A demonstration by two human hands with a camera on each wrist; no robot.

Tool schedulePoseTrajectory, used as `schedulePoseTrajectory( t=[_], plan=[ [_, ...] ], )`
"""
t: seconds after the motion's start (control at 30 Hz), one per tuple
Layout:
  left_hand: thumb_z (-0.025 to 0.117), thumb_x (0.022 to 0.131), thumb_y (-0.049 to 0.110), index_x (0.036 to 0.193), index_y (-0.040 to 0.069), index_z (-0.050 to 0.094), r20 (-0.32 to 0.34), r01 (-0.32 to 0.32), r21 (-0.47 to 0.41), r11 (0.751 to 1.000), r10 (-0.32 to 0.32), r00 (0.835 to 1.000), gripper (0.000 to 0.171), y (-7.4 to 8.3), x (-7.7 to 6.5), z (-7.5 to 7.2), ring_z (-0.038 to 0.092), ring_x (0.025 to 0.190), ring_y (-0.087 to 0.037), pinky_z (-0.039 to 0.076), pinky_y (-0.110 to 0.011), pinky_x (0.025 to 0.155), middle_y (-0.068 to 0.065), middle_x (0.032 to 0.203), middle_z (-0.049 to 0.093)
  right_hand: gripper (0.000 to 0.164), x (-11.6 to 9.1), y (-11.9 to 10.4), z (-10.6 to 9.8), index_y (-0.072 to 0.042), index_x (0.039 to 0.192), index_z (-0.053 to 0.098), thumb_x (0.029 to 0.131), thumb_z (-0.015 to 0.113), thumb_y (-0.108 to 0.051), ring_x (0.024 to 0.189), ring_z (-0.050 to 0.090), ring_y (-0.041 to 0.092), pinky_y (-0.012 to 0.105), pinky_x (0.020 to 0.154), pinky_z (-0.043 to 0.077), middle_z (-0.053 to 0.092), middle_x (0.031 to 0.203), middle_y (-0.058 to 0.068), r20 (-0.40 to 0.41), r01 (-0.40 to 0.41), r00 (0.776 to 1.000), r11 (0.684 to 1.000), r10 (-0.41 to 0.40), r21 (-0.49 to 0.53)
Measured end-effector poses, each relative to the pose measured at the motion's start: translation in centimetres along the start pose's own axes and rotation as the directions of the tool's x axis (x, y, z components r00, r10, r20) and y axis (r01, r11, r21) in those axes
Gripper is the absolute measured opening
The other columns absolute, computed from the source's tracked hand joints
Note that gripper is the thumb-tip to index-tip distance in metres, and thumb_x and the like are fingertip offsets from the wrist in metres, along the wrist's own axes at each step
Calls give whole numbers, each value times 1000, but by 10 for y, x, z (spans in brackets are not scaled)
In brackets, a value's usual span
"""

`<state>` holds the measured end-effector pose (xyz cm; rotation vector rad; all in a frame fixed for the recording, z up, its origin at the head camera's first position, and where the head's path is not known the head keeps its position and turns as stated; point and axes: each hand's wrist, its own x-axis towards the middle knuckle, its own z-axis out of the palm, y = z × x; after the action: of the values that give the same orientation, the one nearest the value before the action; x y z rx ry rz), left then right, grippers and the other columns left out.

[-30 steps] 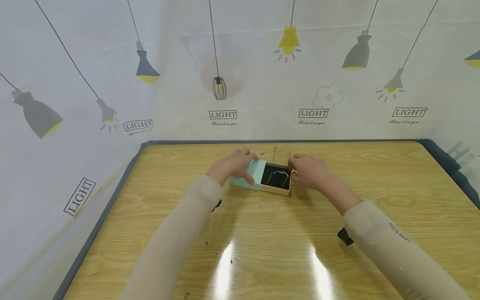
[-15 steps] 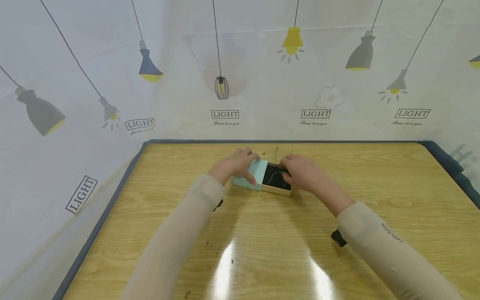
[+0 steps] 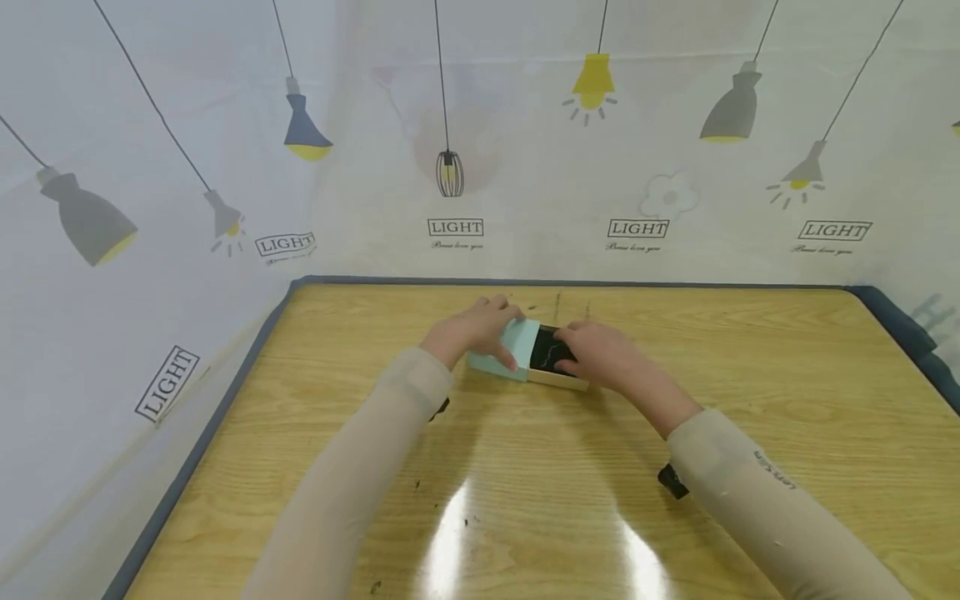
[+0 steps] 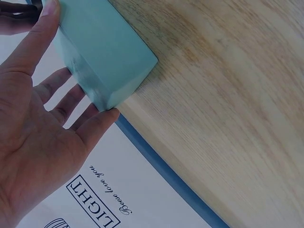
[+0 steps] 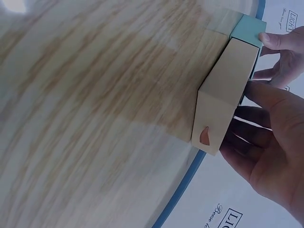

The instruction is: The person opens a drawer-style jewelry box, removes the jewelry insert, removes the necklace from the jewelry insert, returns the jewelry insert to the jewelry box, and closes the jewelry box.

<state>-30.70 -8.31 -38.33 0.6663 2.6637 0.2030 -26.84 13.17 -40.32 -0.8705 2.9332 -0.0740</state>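
Thin chain [image 3: 550, 355] beside and partly under the right hand [image 3: 603, 354], inside the cream tray [image 3: 557, 380].
It lies on the black pad [image 3: 544, 340]; tray and blue cover [image 3: 519, 337] run lengthwise from hand to hand; the right hand is nearer the chain, thumb over the pad, though whether it pinches anything I cannot tell; the left hand [image 3: 474, 328] grips the cover, thumb near side, fingers far; only the head view shows the chain; only the right wrist view shows the brownish slot or tab [image 5: 204, 136] in the tray's end.

A white lamp-print backdrop [image 3: 525, 200] borders a wood-grain table [image 3: 547, 467].
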Motion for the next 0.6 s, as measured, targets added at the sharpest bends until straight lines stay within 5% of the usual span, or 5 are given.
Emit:
schedulePoseTrajectory(
  t=[0.6],
  plan=[
    [82, 80, 43, 153, 19, 37, 9, 6, -11, 1000, -6, 1000, 88, 3, -3, -3, 35, 139, -29, 41, -48, 115, -9, 153, 35, 57, 4, -3, 4, -1, 132, 60, 91, 73, -37, 100, 67, 29, 44, 85, 58, 68, 115, 15, -10, -27, 1000, 999, 27, -18]
  ],
)
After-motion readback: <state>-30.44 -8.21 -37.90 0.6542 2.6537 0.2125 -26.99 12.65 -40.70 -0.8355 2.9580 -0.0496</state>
